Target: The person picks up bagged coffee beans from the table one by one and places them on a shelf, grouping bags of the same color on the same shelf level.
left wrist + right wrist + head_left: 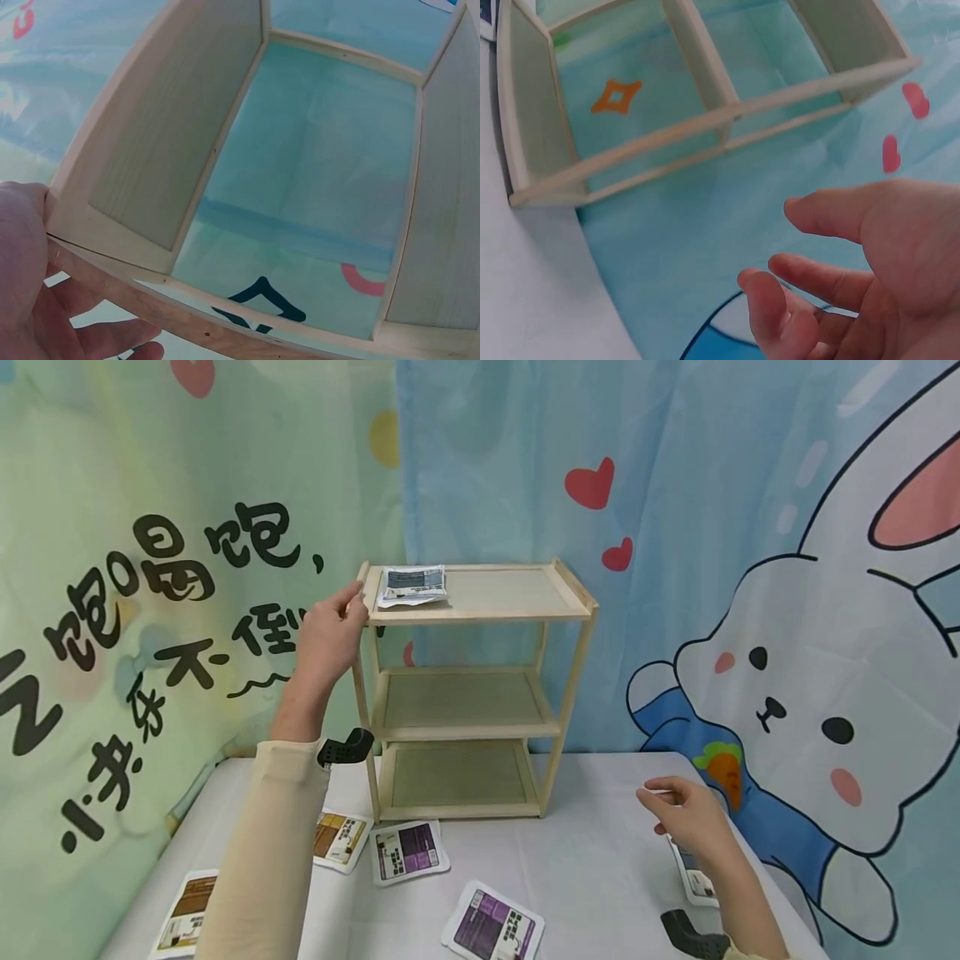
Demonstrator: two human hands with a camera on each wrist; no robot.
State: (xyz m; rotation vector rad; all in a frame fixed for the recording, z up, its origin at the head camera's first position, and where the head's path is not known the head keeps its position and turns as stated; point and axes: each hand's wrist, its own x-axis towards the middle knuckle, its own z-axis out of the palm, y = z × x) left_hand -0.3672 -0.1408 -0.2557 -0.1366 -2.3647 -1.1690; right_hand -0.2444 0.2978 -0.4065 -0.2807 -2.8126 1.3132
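A three-tier wooden shelf rack stands upright on the white table. My left hand holds the rack at the left front corner of its top tier; in the left wrist view the thumb and fingers lie about the wooden frame. Close to that hand, a flat white packet with a dark blue label lies on the left of the top tier. My right hand hovers over the table's right side, fingers loosely bent and holding nothing. Below it, another packet is partly hidden by the hand and wrist.
On the table lie several flat packets: a purple-labelled one in front, another purple one by the rack's foot, a brown one beside it, and a brown one partly behind the left sleeve. A printed curtain hangs behind.
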